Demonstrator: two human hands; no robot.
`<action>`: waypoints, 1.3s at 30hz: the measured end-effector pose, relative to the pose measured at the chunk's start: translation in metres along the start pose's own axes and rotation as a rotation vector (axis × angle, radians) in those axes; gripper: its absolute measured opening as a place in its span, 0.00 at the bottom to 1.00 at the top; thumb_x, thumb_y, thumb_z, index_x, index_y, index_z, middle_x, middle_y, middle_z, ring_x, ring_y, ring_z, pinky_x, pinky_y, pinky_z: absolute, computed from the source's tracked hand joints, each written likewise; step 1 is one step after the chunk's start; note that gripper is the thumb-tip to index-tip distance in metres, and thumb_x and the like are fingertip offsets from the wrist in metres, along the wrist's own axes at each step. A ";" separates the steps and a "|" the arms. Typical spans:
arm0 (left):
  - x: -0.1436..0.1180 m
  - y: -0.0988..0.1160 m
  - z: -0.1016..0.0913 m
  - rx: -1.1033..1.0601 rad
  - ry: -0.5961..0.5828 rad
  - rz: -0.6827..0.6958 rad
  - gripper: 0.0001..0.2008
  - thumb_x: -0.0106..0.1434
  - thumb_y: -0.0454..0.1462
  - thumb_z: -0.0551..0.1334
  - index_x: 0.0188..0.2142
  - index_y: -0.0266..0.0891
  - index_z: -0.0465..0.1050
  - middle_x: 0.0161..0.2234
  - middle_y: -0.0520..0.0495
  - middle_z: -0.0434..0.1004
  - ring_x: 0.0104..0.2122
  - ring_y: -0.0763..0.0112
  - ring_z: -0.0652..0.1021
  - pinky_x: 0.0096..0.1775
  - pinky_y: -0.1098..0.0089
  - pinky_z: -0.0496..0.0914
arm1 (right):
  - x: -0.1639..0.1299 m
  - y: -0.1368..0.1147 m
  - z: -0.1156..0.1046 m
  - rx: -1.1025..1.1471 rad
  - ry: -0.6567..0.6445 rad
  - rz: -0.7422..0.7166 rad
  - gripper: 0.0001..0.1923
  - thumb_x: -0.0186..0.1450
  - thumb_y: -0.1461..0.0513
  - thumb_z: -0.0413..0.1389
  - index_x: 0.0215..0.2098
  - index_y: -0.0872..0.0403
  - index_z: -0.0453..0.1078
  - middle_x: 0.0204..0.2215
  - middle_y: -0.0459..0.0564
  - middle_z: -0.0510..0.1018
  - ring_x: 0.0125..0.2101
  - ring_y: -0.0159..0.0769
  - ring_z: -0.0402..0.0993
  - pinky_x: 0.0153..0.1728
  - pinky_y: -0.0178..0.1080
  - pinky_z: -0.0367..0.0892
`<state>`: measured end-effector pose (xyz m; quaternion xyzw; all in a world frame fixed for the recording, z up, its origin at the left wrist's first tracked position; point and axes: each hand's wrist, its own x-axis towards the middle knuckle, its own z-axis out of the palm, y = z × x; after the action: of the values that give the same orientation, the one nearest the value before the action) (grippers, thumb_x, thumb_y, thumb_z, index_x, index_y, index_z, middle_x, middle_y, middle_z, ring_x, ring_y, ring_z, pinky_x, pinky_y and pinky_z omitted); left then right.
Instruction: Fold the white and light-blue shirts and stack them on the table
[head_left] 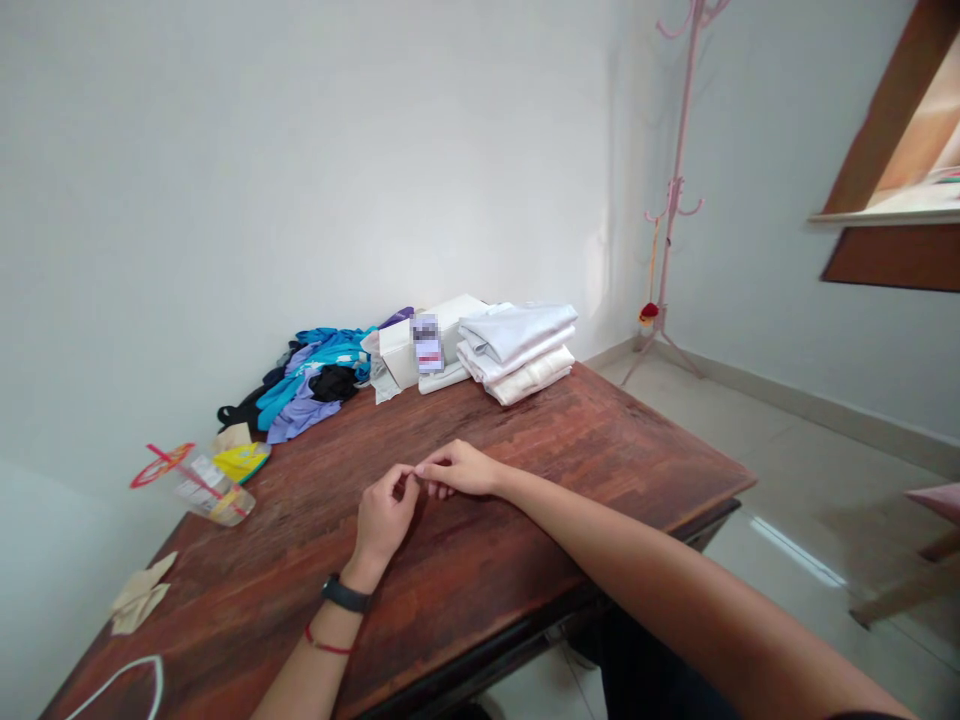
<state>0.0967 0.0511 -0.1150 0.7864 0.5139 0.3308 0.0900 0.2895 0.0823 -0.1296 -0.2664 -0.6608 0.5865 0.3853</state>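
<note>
Nearest the lens, both forearms stretched over the near edge of the wooden table, meeting mid-surface. Left hand raised from the wrist, black watch band and red string just below it, fingers curled narrow with thumb and forefinger pinched toward the other hand. Right hand lying palm-down, knuckles up, fingertips drawn together and touching the left fingertips — whether anything is pinched between them, too small to tell. Bare wood directly beneath and around both hands.

Well apart, toward the far edge by the wall: stack of folded white cloths near the far right corner, white box just beside it, then a loose heap of blue, purple and black clothes further left. Along the left edge, a plastic cup tipped on its side with a red straw, a yellow wrapper touching it, a crumpled beige paper closer in, and a white cable at the near left corner. Off the table — pink coat stand in the room's corner.
</note>
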 end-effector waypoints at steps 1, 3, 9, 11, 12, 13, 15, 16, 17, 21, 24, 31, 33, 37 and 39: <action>-0.001 0.000 0.001 0.024 0.005 -0.006 0.13 0.70 0.44 0.56 0.36 0.42 0.76 0.29 0.51 0.80 0.27 0.67 0.78 0.33 0.71 0.66 | 0.001 0.001 0.000 0.003 0.001 0.003 0.25 0.64 0.44 0.60 0.33 0.58 0.78 0.22 0.47 0.77 0.23 0.30 0.74 0.26 0.32 0.69; -0.002 0.000 0.002 0.102 0.021 -0.025 0.13 0.70 0.44 0.56 0.35 0.43 0.75 0.28 0.51 0.79 0.27 0.67 0.77 0.32 0.71 0.65 | 0.002 0.001 0.001 0.016 0.003 0.009 0.22 0.64 0.46 0.61 0.32 0.58 0.78 0.21 0.46 0.77 0.23 0.30 0.74 0.26 0.32 0.69; -0.003 -0.002 0.005 0.317 0.097 -0.049 0.09 0.67 0.38 0.55 0.32 0.43 0.72 0.24 0.52 0.76 0.25 0.67 0.76 0.30 0.72 0.61 | 0.006 -0.009 -0.009 0.317 0.142 0.071 0.16 0.66 0.52 0.61 0.37 0.57 0.79 0.24 0.47 0.79 0.21 0.29 0.73 0.23 0.31 0.65; 0.002 0.001 0.004 0.300 0.092 -0.042 0.09 0.68 0.38 0.55 0.32 0.43 0.71 0.24 0.52 0.76 0.25 0.67 0.77 0.30 0.72 0.62 | 0.007 -0.012 -0.015 0.435 0.234 0.076 0.14 0.66 0.54 0.60 0.38 0.57 0.79 0.23 0.46 0.78 0.20 0.28 0.71 0.23 0.31 0.63; 0.007 0.004 0.002 0.281 0.090 -0.034 0.09 0.68 0.39 0.55 0.33 0.43 0.72 0.24 0.52 0.77 0.25 0.67 0.77 0.31 0.72 0.64 | 0.007 -0.013 -0.018 0.481 0.274 0.093 0.13 0.67 0.55 0.59 0.38 0.58 0.79 0.22 0.46 0.78 0.19 0.27 0.70 0.23 0.31 0.62; 0.013 0.009 -0.001 0.256 0.091 -0.021 0.09 0.69 0.39 0.55 0.34 0.43 0.72 0.25 0.52 0.78 0.26 0.67 0.78 0.31 0.72 0.65 | 0.007 -0.013 -0.020 0.517 0.310 0.118 0.12 0.67 0.56 0.58 0.37 0.58 0.78 0.21 0.46 0.77 0.19 0.27 0.70 0.22 0.30 0.62; 0.032 0.023 -0.010 0.202 0.089 0.029 0.10 0.70 0.40 0.55 0.38 0.43 0.73 0.27 0.51 0.80 0.28 0.66 0.80 0.33 0.71 0.68 | 0.007 -0.012 -0.023 0.556 0.364 0.173 0.12 0.68 0.58 0.57 0.35 0.58 0.78 0.20 0.45 0.76 0.19 0.26 0.68 0.22 0.30 0.61; 0.044 0.032 -0.015 0.177 0.083 0.069 0.10 0.70 0.41 0.55 0.39 0.42 0.74 0.29 0.50 0.81 0.30 0.65 0.81 0.35 0.71 0.69 | 0.007 -0.011 -0.024 0.563 0.380 0.193 0.11 0.68 0.59 0.56 0.35 0.58 0.78 0.20 0.45 0.76 0.19 0.26 0.68 0.22 0.30 0.60; 0.058 0.044 -0.019 0.161 0.073 0.113 0.10 0.71 0.41 0.55 0.41 0.42 0.74 0.32 0.49 0.82 0.33 0.65 0.81 0.37 0.70 0.70 | 0.007 -0.010 -0.024 0.568 0.389 0.205 0.12 0.68 0.59 0.56 0.34 0.57 0.78 0.20 0.45 0.75 0.19 0.26 0.68 0.22 0.31 0.60; 0.118 0.100 -0.023 0.172 0.023 0.297 0.13 0.69 0.40 0.57 0.50 0.41 0.72 0.43 0.45 0.81 0.42 0.63 0.80 0.47 0.66 0.72 | 0.008 -0.005 -0.024 0.583 0.394 0.220 0.12 0.67 0.59 0.55 0.34 0.58 0.77 0.20 0.45 0.75 0.19 0.27 0.68 0.22 0.31 0.59; 0.156 0.141 -0.001 0.212 -0.072 0.454 0.23 0.66 0.41 0.62 0.59 0.38 0.66 0.54 0.39 0.75 0.54 0.60 0.76 0.56 0.62 0.68 | 0.010 0.001 -0.024 0.588 0.394 0.220 0.11 0.66 0.58 0.56 0.35 0.58 0.77 0.21 0.45 0.75 0.20 0.27 0.68 0.23 0.31 0.60; 0.211 0.187 0.072 0.551 -0.265 0.423 0.37 0.63 0.44 0.66 0.66 0.34 0.56 0.64 0.30 0.62 0.63 0.46 0.66 0.57 0.55 0.67 | 0.020 0.015 -0.025 0.552 0.417 0.242 0.07 0.61 0.60 0.57 0.30 0.56 0.72 0.22 0.46 0.76 0.19 0.29 0.68 0.23 0.33 0.61; 0.218 0.189 0.079 0.592 -0.295 0.365 0.34 0.63 0.41 0.65 0.65 0.34 0.58 0.61 0.29 0.67 0.57 0.46 0.72 0.52 0.56 0.70 | 0.022 0.016 -0.023 0.542 0.428 0.249 0.07 0.61 0.59 0.56 0.30 0.55 0.71 0.22 0.46 0.76 0.19 0.29 0.68 0.24 0.33 0.61; 0.219 0.187 0.085 0.613 -0.273 0.312 0.27 0.65 0.32 0.61 0.63 0.35 0.61 0.55 0.31 0.72 0.49 0.50 0.79 0.46 0.57 0.72 | 0.022 0.016 -0.019 0.556 0.431 0.233 0.09 0.61 0.56 0.58 0.34 0.54 0.73 0.22 0.44 0.76 0.21 0.30 0.69 0.26 0.34 0.63; 0.215 0.188 0.087 0.624 -0.236 0.287 0.25 0.67 0.29 0.57 0.63 0.36 0.61 0.54 0.31 0.73 0.49 0.50 0.79 0.46 0.57 0.72 | 0.021 0.015 -0.017 0.569 0.421 0.218 0.11 0.62 0.54 0.59 0.38 0.53 0.73 0.21 0.43 0.75 0.22 0.31 0.70 0.28 0.35 0.65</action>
<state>0.3451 0.1696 0.0006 0.8729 0.4605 0.0741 -0.1432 0.2902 0.1115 -0.1399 -0.3322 -0.3451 0.7168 0.5067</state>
